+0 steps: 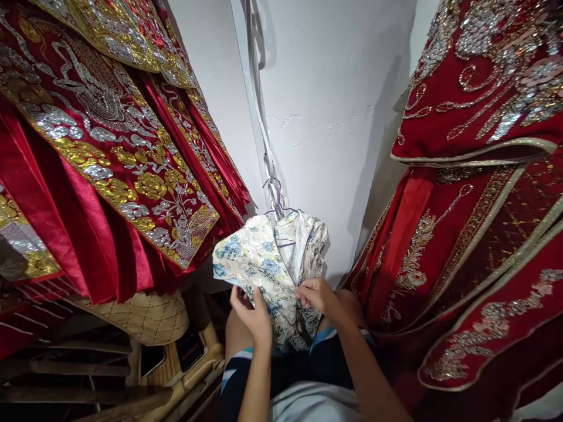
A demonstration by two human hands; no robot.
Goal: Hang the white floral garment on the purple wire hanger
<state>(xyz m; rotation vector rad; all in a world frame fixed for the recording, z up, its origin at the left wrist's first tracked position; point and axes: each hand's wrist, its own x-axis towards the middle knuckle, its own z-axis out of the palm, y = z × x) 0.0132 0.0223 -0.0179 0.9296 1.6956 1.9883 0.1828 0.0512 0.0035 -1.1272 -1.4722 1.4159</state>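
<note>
A cream blouse with blue and yellow-green flowers (268, 261) hangs over my lap on a thin purple hanger (278, 199). Its front is parted at the neck, and the hanger's lower bar shows inside the opening. My left hand (254, 319) grips the blouse's lower left side, thumb on the front and fingers curled at the edge. At the middle of the front, my right hand (315, 297) pinches the opening edge between thumb and fingertips. The blouse's lower hem falls between my knees, partly in shadow.
Red garments with gold and silver embroidery (149, 181) hang close on the left. Beaded dark-red garments (475, 234) crowd the right. A white metal pole (253, 88) stands before the pale wall (325, 117). Phone-like dark devices (192, 349) lie on a bamboo seat (173, 358) at lower left.
</note>
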